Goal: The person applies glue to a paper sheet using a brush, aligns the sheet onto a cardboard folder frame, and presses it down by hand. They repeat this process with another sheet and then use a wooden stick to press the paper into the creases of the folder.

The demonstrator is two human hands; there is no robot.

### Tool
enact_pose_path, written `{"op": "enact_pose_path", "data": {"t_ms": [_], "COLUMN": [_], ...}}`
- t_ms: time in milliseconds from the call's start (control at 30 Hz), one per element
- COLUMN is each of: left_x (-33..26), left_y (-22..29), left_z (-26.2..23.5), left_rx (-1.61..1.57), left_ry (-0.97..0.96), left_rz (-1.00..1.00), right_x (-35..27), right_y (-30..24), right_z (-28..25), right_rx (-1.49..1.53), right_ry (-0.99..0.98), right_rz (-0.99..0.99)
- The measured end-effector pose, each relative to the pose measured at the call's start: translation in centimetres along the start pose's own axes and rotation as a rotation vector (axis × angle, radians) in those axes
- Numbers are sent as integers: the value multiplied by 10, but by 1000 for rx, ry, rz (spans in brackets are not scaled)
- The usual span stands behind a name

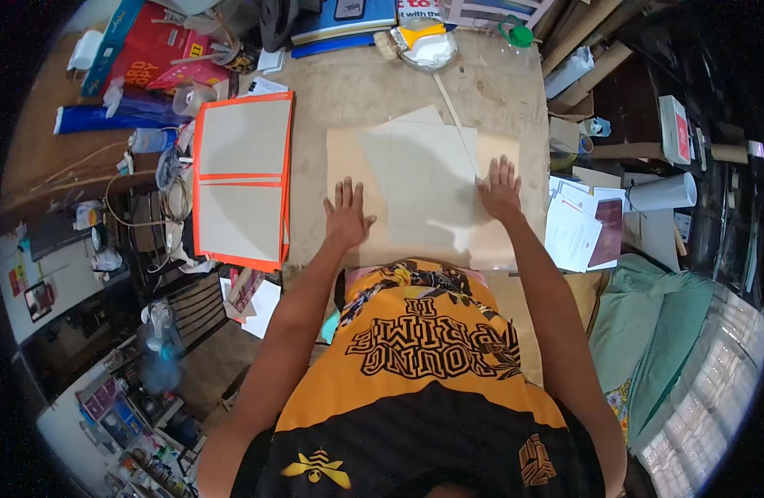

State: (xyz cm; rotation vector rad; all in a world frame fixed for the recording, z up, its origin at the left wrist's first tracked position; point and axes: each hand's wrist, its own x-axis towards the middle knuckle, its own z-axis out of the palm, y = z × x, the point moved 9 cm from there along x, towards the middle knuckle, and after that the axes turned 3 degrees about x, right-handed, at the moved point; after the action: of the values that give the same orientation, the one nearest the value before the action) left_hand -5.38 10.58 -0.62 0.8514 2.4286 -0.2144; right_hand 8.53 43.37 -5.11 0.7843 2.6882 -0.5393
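Head view, cluttered wooden table (498,91), both hands flat on pale sheets (423,178), orange-edged board (241,178) beside

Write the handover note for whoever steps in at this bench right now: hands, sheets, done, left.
Left hand: flat, fingers spread, pressing the tan board near its front edge; no grip on anything.
Right hand: flat, palm down on the right edge of the pale paper sheets.
The sheets lie overlapped on the board, mid-table. The orange-edged cover lies open to the left, untouched. A thin stick runs from the white dish toward the sheets.
Done: sheets laid on the board.
Left: sheets look not yet squared up; cover not yet handled.
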Motion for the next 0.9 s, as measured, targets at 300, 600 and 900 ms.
{"op": "enact_pose_path", "data": {"t_ms": [300, 600, 900], "left_x": [26, 27, 69], "left_y": [4, 7, 36], "left_z": [13, 46, 79], "left_rx": [-418, -896, -1296], "left_ry": [130, 143, 79], "left_rz": [-176, -381, -182], "right_x": [-4, -13, 8], "right_y": [-45, -42, 38], "right_z": [-32, 6, 22], "right_rx": [168, 832, 944], "right_ry": [36, 20, 242], "right_rz": [76, 378, 248]}}
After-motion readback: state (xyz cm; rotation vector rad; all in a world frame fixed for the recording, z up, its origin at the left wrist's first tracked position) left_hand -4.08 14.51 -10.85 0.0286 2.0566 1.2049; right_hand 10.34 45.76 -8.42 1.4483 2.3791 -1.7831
